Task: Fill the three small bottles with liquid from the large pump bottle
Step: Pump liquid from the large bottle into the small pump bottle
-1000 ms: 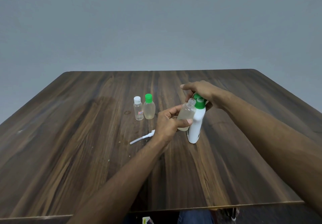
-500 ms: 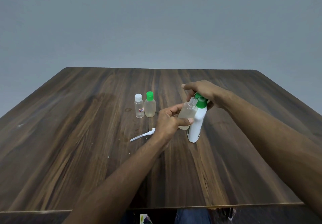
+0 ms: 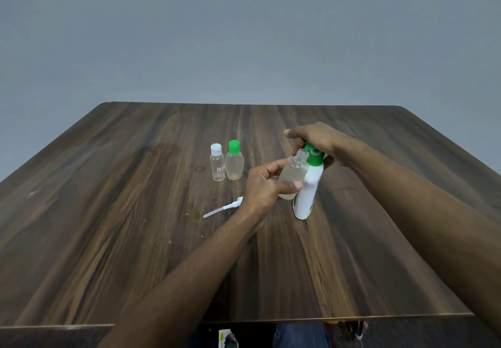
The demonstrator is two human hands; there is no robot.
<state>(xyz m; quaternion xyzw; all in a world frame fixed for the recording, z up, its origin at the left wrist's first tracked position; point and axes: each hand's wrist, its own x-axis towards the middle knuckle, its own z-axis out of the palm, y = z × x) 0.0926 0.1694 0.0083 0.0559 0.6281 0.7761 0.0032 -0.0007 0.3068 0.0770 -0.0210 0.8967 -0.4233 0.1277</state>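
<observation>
My left hand [image 3: 264,186] grips a small clear uncapped bottle [image 3: 293,172], tilted with its open neck up against the green pump head of the large white pump bottle [image 3: 307,190]. The pump bottle stands on the table, leaning a little. My right hand [image 3: 315,137] lies curled over the green pump top and hides most of it. Two more small bottles stand side by side to the left, both capped: one with a white cap [image 3: 217,162] and one with a green cap [image 3: 234,161]. Pale liquid shows in the held bottle and in the green-capped one.
A small white cap with a thin dip tube [image 3: 223,207] lies on the wooden table [image 3: 108,225] just left of my left wrist. A grey wall rises behind the table. Below the near edge, a knee in jeans and some packaging show.
Both hands and the bottles keep their positions. Only the camera's view has shifted slightly.
</observation>
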